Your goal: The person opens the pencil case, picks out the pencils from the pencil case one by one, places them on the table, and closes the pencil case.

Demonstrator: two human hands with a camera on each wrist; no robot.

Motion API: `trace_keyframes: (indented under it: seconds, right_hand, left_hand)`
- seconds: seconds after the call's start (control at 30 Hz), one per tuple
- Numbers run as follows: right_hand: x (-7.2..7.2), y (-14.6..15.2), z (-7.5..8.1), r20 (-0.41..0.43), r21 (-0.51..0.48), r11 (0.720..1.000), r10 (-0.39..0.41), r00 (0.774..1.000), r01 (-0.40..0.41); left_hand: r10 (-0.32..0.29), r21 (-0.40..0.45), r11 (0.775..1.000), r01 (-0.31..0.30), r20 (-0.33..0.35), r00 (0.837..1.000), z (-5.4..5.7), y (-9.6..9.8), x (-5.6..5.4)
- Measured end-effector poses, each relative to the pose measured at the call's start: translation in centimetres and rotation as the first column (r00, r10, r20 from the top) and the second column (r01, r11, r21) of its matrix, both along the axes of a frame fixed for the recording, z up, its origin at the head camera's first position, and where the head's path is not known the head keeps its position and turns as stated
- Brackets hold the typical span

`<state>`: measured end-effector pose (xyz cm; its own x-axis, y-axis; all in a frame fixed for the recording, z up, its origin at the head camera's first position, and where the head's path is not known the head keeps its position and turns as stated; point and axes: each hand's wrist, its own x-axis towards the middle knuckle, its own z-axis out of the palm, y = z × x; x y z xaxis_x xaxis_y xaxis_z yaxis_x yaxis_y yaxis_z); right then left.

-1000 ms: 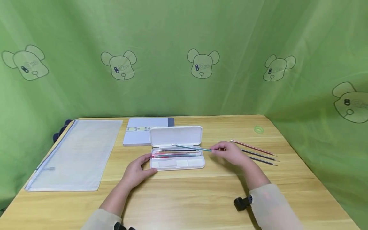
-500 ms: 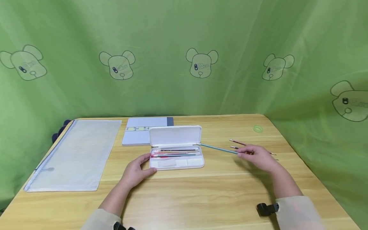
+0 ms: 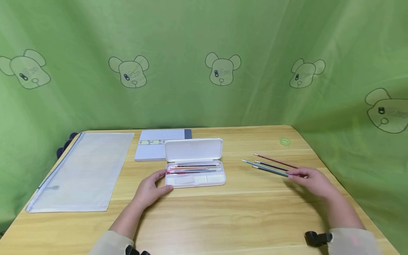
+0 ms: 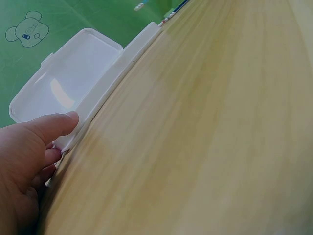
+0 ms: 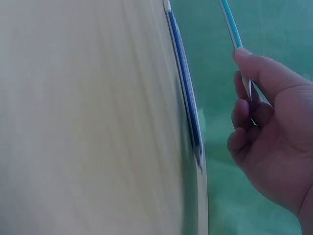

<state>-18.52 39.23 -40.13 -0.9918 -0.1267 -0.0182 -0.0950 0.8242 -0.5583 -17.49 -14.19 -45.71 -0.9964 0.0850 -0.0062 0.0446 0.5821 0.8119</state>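
Note:
A white pencil case (image 3: 193, 150) lies with its lid up in the middle of the table, several pencils (image 3: 194, 170) in its long compartment. My left hand (image 3: 149, 191) holds its left end, thumb along the front edge and fingers at the side; the left wrist view shows the thumb (image 4: 56, 126) against the white wall. Over to the right, my right hand (image 3: 313, 181) pinches a teal pencil (image 5: 231, 23) near its sharpened tip between thumb and fingers. The teal pencil is raised above the table, beside a red-brown pencil (image 3: 275, 160) and two dark pencils, one seen close up as dark blue (image 5: 186, 83).
Behind the case lies a light notebook (image 3: 149, 152). A pale zip pouch (image 3: 83, 173) lies flat at the left. Toward the back right is a green ring (image 3: 285, 141). Green curtain (image 3: 178, 102) hangs round the back and sides of the wooden table (image 3: 204, 219).
My right hand has carried the teal pencil from above the case rightward to beside the other pencils on the table. My left hand stays on the case.

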Motion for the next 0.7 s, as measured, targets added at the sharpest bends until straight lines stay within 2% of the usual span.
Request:
trace_keyframes:
  seconds: [0.3, 0.5, 0.7]
  right_hand:
    - [0.2, 2.5, -1.0, 0.047, 0.063, 0.998, -0.010, 0.999, 0.007]
    - [0.1, 3.0, -1.3, 0.075, 0.103, 0.995, -0.014, 0.997, 0.006]
    - [0.0, 3.2, -2.0, 0.075, 0.100, 0.995, -0.010, 0.997, 0.003]
  left_hand:
    - [-0.002, -0.004, 1.000, 0.002, -0.004, 1.000, -0.1, 0.0, -0.1]
    - [0.000, -0.009, 1.000, 0.000, -0.001, 1.000, 0.0, 0.0, 0.0]
    - [0.001, -0.008, 1.000, -0.001, 0.000, 1.000, 0.1, 0.1, 0.0]
